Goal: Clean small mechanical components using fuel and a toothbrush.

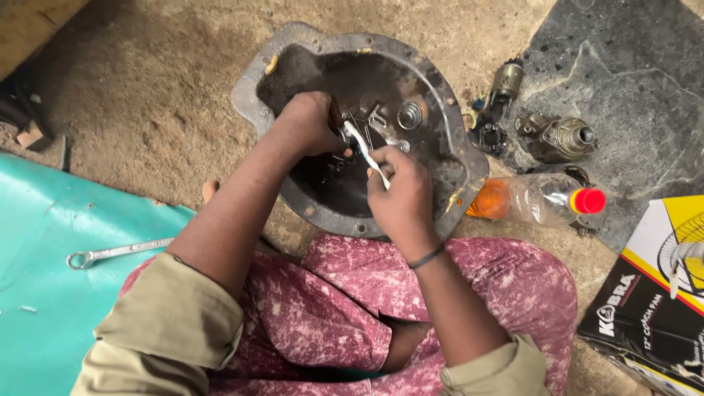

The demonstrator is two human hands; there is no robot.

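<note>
Item: spanner (364, 152), small, bright steel, in use inside a round, dark metal pan (458, 158) on the dirt floor.

Location: its lower end lies inside the curled fingers of the right hand (402, 196); its upper end sits just beside the fingertips of the left hand (312, 123), down among small fittings at the pan's middle.

Hands: right hand closed round the shank, fingers pressed together, thumb on top. Left hand bunched, fingers curled down on a part next to the spanner's head; whether they pinch that part or only steady it cannot be told.

Handling (judged): stiff, light, hard steel; will not bend or break. Probably oily from the grimy pan, so likely slippery; best taken far down the shank for leverage, as the right hand has it. The pan looks heavy and rigid, and would be taken by its flat rim.

Orientation: long axis diagonal, head pointing up and to the left, away from the right fingers towards the left ones; tail hidden in the right fist.

Nearby: a round silver fitting (409, 115) beyond the right fingers; a second spanner (117, 253) on a teal sheet (44, 242), well apart from the left hand; a plastic bottle (539, 199) with red cap and some grey metal parts (557, 137), off to the right of the right hand.
</note>
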